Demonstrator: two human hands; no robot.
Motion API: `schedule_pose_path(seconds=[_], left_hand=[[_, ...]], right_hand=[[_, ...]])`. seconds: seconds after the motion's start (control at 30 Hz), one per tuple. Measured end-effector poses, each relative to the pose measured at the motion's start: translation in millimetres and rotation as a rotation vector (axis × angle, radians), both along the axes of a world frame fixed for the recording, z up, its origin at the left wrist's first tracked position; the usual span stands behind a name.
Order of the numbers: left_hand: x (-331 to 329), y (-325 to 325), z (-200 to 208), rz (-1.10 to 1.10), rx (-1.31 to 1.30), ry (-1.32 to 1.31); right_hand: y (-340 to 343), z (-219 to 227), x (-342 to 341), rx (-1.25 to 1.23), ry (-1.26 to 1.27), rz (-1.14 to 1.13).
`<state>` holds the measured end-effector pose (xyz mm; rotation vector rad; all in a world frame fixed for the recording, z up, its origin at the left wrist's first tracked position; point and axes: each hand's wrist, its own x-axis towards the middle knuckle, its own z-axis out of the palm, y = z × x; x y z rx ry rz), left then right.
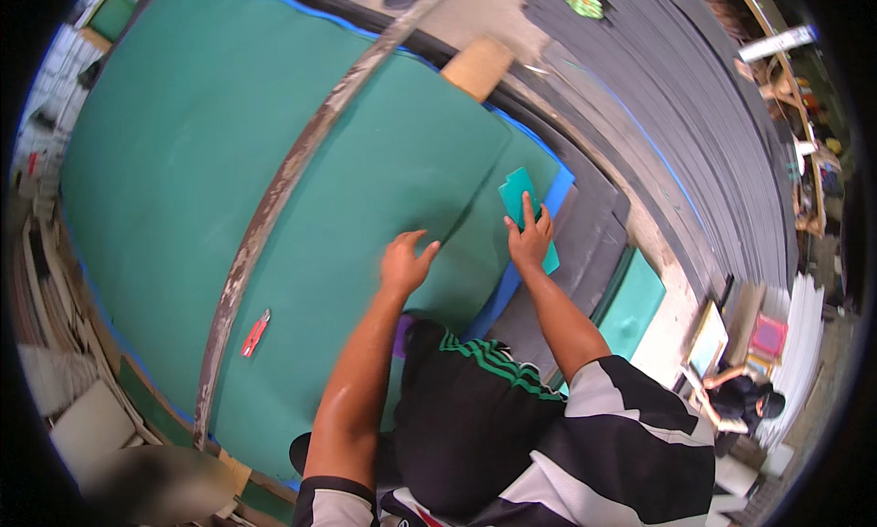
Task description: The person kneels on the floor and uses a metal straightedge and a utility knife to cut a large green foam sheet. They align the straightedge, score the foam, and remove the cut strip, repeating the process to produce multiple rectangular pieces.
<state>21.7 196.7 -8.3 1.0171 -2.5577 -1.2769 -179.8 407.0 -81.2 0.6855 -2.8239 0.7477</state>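
A large green sheet (210, 116) with blue edging spreads beneath my hands. My left hand (408, 264) is just above its near middle, thumb and fingers apart, nothing in it. From beside that hand a dark line (475, 198) runs to the upper right across the sheet. At the sheet's right edge my right hand (530, 241) holds a flat teal strip (516, 182), which shows above and below the fingers. Left of my left arm lies a red utility knife (256, 333). A long, worn straightedge bar (294, 171) crosses the sheet, bent by the lens.
Dark grey sheets (585, 226) and a lighter green sheet (632, 303) lie to the right. Beyond them is a broad stack of grey sheets (676, 116). A tan block (479, 68) touches the far edge. Another person (740, 397) is at the lower right.
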Motion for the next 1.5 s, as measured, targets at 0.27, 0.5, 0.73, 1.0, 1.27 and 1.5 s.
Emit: schedule_pose_path(seconds=[0.27, 0.5, 0.73, 1.0, 1.27, 1.5], left_hand=[[9.8, -55.0, 51.3, 0.455, 0.601, 0.284], [160.1, -87.2, 47.7, 0.996, 0.651, 0.520], [322.5, -64.3, 85.2, 1.296, 0.616, 0.849], [483.8, 27.9, 146.9, 1.675, 0.540, 0.958], [561.6, 122.9, 123.9, 1.955, 0.492, 1.085], [590.8, 99.6, 86.4, 2.121, 0.440, 0.976]], right_hand=[[-126.1, 73.6, 52.0, -0.082, 0.057, 0.899], [-239.3, 116.7, 105.4, -0.027, 0.123, 1.184], [-355.6, 173.2, 218.3, 0.094, -0.302, 1.279], [-389.7, 280.3, 458.9, 0.241, -0.157, 1.758], [-348.6, 317.4, 620.7, 0.430, -0.116, 2.053], [-376.2, 261.5, 648.8, 0.396, -0.073, 2.129]])
